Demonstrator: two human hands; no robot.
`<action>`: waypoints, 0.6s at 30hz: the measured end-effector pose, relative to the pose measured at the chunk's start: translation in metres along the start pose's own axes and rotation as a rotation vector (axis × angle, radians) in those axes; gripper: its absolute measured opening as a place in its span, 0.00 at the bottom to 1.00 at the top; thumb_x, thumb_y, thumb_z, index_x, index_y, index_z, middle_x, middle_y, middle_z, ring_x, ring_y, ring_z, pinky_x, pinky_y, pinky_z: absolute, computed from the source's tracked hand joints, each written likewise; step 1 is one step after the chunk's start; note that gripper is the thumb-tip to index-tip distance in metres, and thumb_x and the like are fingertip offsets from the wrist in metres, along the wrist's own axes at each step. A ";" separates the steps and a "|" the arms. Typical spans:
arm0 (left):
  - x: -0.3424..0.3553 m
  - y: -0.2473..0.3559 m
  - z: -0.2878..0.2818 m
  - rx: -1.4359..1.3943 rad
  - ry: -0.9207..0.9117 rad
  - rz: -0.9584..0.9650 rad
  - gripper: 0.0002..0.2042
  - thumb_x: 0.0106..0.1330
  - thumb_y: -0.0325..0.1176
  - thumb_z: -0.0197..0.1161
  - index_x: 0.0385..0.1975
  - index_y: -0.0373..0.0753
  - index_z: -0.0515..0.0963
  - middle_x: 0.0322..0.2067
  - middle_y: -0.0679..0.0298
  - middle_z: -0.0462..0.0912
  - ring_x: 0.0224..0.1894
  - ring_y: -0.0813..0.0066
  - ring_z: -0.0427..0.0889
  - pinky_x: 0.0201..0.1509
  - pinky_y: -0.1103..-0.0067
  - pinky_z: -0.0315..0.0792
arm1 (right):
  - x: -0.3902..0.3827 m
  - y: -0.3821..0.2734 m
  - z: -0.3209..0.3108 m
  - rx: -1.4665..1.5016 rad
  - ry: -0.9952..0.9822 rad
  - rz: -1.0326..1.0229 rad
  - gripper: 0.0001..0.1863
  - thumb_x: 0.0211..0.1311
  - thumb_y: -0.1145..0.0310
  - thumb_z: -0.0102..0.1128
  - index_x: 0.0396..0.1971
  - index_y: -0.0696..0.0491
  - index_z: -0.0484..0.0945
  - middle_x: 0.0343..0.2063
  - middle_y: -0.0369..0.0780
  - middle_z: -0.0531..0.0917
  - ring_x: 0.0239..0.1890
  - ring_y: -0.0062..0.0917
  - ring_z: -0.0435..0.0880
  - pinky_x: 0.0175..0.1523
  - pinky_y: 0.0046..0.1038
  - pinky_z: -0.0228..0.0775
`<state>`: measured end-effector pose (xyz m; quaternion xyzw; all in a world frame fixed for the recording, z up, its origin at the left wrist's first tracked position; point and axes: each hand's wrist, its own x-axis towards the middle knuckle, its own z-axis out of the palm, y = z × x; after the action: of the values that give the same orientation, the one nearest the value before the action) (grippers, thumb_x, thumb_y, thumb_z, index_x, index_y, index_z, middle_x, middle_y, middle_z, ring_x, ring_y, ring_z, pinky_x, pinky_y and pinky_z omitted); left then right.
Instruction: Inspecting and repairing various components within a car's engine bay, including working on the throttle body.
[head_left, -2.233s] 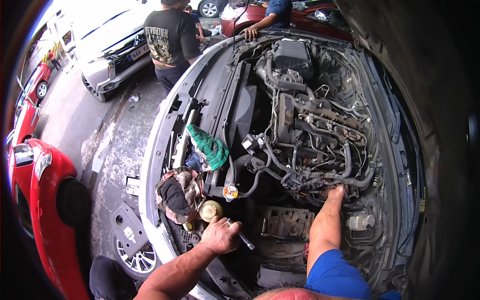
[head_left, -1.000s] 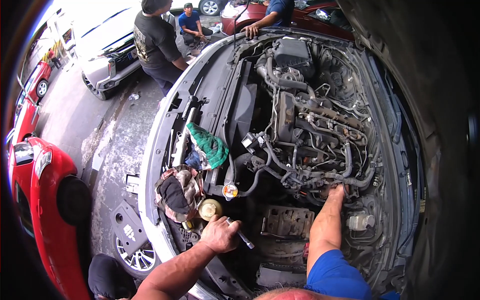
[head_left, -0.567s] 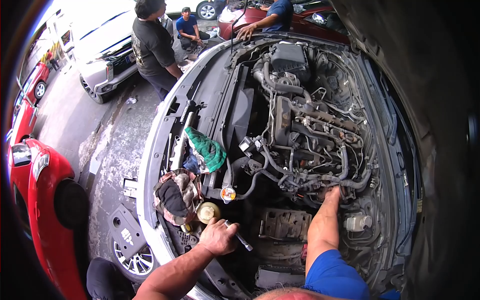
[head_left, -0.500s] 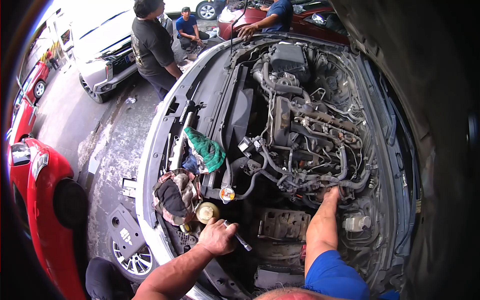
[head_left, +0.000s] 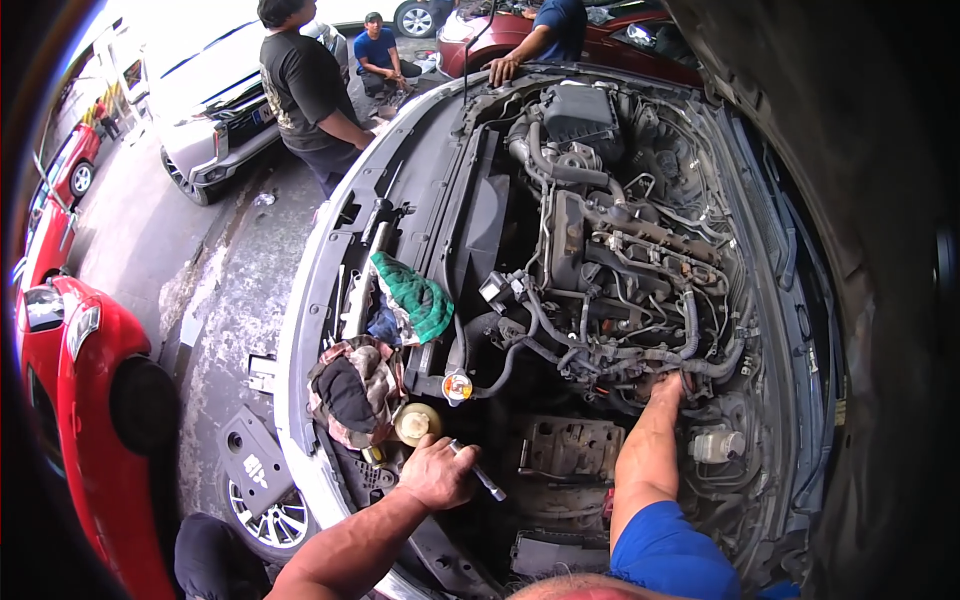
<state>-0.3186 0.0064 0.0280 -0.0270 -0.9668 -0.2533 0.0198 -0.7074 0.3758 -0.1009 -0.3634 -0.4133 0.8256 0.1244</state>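
Note:
My left hand [head_left: 437, 473] is closed round a shiny metal socket wrench [head_left: 490, 484], whose end points toward the dark gap in the engine bay. A yellowed reservoir with a pale cap [head_left: 413, 425] sits just beyond that hand. Deep among the hoses on the near side of the engine [head_left: 570, 240] is my right hand [head_left: 664, 386]; its fingers are hidden there. A bare metal battery tray [head_left: 570, 448] lies between my two arms. Right of my right forearm stands a whitish fluid reservoir [head_left: 718, 445].
A green cloth [head_left: 415, 300], a plaid rag [head_left: 385, 400] and several metal tools [head_left: 357, 300] lie along the car's front panel. The raised hood [head_left: 850, 200] hangs at right. A person in black [head_left: 305, 100] stands left; another person's hand [head_left: 505, 70] rests on the car's far edge.
The view has shifted slightly. The standing person's arm has moved toward the car's edge, and the far person's hand has shifted a little. Both of my hands keep their places.

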 end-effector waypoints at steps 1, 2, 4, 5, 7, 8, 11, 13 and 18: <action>-0.001 -0.001 0.001 0.000 -0.001 -0.002 0.23 0.46 0.38 0.66 0.45 0.46 0.72 0.26 0.63 0.79 0.37 0.61 0.80 0.45 0.67 0.66 | -0.008 0.000 0.005 0.072 0.026 0.016 0.11 0.65 0.57 0.49 0.27 0.44 0.76 0.21 0.31 0.77 0.13 0.15 0.61 0.18 0.19 0.52; -0.001 -0.002 0.002 -0.005 0.009 0.009 0.23 0.46 0.38 0.66 0.45 0.46 0.72 0.26 0.63 0.79 0.37 0.61 0.80 0.45 0.67 0.66 | -0.007 0.001 0.007 0.071 0.026 0.018 0.11 0.65 0.57 0.49 0.27 0.44 0.76 0.21 0.31 0.77 0.13 0.15 0.61 0.18 0.19 0.52; -0.001 -0.003 0.002 -0.012 0.018 0.020 0.23 0.46 0.38 0.66 0.45 0.46 0.72 0.26 0.63 0.79 0.37 0.61 0.80 0.44 0.67 0.66 | -0.010 -0.001 0.009 0.080 -0.026 -0.008 0.10 0.65 0.57 0.50 0.28 0.43 0.77 0.22 0.31 0.78 0.14 0.14 0.64 0.18 0.19 0.55; 0.000 -0.002 0.001 -0.005 0.009 0.019 0.23 0.46 0.38 0.66 0.45 0.46 0.72 0.26 0.63 0.79 0.37 0.62 0.80 0.44 0.67 0.66 | -0.010 0.000 0.007 0.079 -0.025 -0.009 0.10 0.65 0.57 0.50 0.28 0.43 0.77 0.22 0.31 0.78 0.14 0.14 0.64 0.18 0.19 0.55; 0.000 -0.001 -0.001 0.002 -0.001 0.018 0.23 0.46 0.38 0.66 0.45 0.46 0.72 0.26 0.63 0.79 0.37 0.62 0.80 0.44 0.67 0.66 | -0.011 0.001 0.003 0.002 -0.026 -0.038 0.07 0.63 0.61 0.54 0.29 0.46 0.77 0.24 0.33 0.80 0.15 0.15 0.68 0.19 0.20 0.58; 0.001 0.000 -0.002 0.003 -0.010 0.008 0.23 0.46 0.38 0.66 0.45 0.46 0.72 0.26 0.63 0.79 0.38 0.62 0.80 0.44 0.67 0.66 | -0.011 0.000 0.003 0.002 -0.025 -0.038 0.07 0.63 0.61 0.54 0.29 0.46 0.77 0.24 0.33 0.80 0.15 0.15 0.68 0.19 0.20 0.58; 0.000 -0.001 0.001 0.007 -0.008 0.010 0.23 0.46 0.38 0.66 0.45 0.46 0.72 0.27 0.63 0.80 0.38 0.62 0.80 0.45 0.67 0.66 | -0.014 0.003 0.004 0.018 -0.003 -0.050 0.06 0.62 0.62 0.55 0.29 0.46 0.77 0.24 0.33 0.80 0.15 0.16 0.69 0.19 0.20 0.58; -0.001 -0.002 0.002 0.007 0.003 0.021 0.23 0.47 0.38 0.66 0.45 0.46 0.72 0.27 0.63 0.80 0.38 0.62 0.80 0.45 0.67 0.66 | -0.018 0.003 0.005 0.029 0.013 -0.058 0.06 0.62 0.63 0.55 0.29 0.47 0.77 0.24 0.34 0.80 0.16 0.17 0.69 0.19 0.20 0.58; 0.000 0.001 -0.001 0.004 0.004 0.008 0.23 0.47 0.39 0.66 0.45 0.46 0.72 0.27 0.63 0.80 0.38 0.62 0.80 0.45 0.67 0.66 | -0.027 -0.002 0.015 0.048 0.045 -0.086 0.05 0.61 0.65 0.57 0.29 0.48 0.77 0.25 0.35 0.80 0.16 0.18 0.70 0.19 0.21 0.59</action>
<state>-0.3184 0.0065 0.0287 -0.0305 -0.9672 -0.2511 0.0230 -0.6988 0.3544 -0.0797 -0.3607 -0.4058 0.8208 0.1775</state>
